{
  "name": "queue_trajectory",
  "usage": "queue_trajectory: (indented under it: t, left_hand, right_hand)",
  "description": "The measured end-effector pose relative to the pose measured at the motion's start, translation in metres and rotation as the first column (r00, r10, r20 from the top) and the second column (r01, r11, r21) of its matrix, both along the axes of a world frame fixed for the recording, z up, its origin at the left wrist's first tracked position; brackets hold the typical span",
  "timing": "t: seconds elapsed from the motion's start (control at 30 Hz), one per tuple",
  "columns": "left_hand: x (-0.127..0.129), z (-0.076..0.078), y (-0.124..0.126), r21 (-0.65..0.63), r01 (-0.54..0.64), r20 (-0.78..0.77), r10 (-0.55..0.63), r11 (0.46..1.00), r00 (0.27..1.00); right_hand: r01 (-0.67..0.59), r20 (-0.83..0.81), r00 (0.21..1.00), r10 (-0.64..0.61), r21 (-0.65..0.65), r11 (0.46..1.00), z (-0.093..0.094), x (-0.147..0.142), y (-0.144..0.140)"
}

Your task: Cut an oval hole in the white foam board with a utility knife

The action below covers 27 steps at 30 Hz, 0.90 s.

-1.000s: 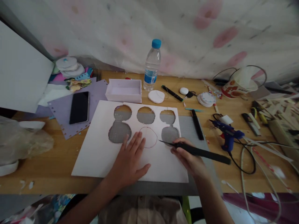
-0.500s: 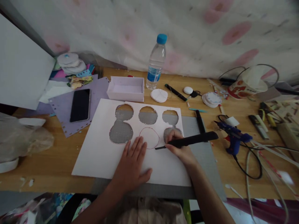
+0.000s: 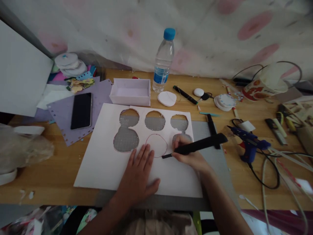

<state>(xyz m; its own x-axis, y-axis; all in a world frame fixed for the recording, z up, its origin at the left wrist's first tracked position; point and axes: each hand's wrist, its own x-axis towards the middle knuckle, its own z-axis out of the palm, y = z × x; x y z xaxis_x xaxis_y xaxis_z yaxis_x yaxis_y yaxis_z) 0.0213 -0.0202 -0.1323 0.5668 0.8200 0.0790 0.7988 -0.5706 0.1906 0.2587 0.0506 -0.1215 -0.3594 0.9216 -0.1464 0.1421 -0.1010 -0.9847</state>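
Note:
A white board (image 3: 97, 163) with several round holes cut through it lies on a grey cutting mat (image 3: 216, 166). In its lower middle a circle (image 3: 156, 145) is drawn in red line, its inside uncut as far as I can see. My left hand (image 3: 138, 173) presses flat on the board, fingers spread, fingertips at the circle's lower left. A black utility knife (image 3: 195, 146) is gripped in my right hand (image 3: 187, 153), its dark blade resting at the circle's lower right edge. That hand partly covers the lower right hole.
Behind the board stand a white open box (image 3: 130, 92) and a water bottle (image 3: 163, 62). A phone (image 3: 82, 111) lies on purple sheets at left. To the right are a blue glue gun (image 3: 249, 143) with cables, a black marker (image 3: 185, 95) and a paper tub (image 3: 264, 86).
The view has shifted slightly. My left hand stays flat on the board, and the knife blade remains near the circle's lower right edge with hardly any movement.

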Motion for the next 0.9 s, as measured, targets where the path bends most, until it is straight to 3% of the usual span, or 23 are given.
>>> queue_trajectory:
  t: [0.1, 0.2, 0.53, 0.7, 0.9]
  left_hand:
    - [0.001, -0.001, 0.000, 0.000, -0.002, 0.000, 0.002, 1.000, 1.000]
    - [0.000, -0.001, 0.000, -0.008, -0.005, 0.000, 0.005, 1.000, 1.000]
    - [-0.004, 0.000, 0.001, -0.009, 0.004, 0.033, -0.003, 1.000, 0.999]
    - [-0.005, -0.002, 0.001, -0.008, 0.010, 0.039, -0.010, 1.000, 0.999]
    - [-0.004, 0.000, -0.002, 0.008, -0.035, 0.048, 0.034, 0.999, 0.998]
  right_hand:
    - [-0.062, 0.074, 0.995, 0.066, -0.058, 0.996, 0.006, 0.000, 0.012]
    - [-0.074, 0.094, 0.993, 0.077, -0.038, 0.997, 0.006, -0.003, 0.017]
    - [-0.093, -0.066, 0.993, 0.097, 0.064, 0.994, -0.011, 0.004, 0.015]
    - [-0.032, -0.109, 0.993, 0.038, 0.053, 0.998, -0.013, 0.005, 0.018]
    - [0.175, -0.210, 0.964, -0.163, 0.043, 0.984, -0.015, 0.002, 0.017]
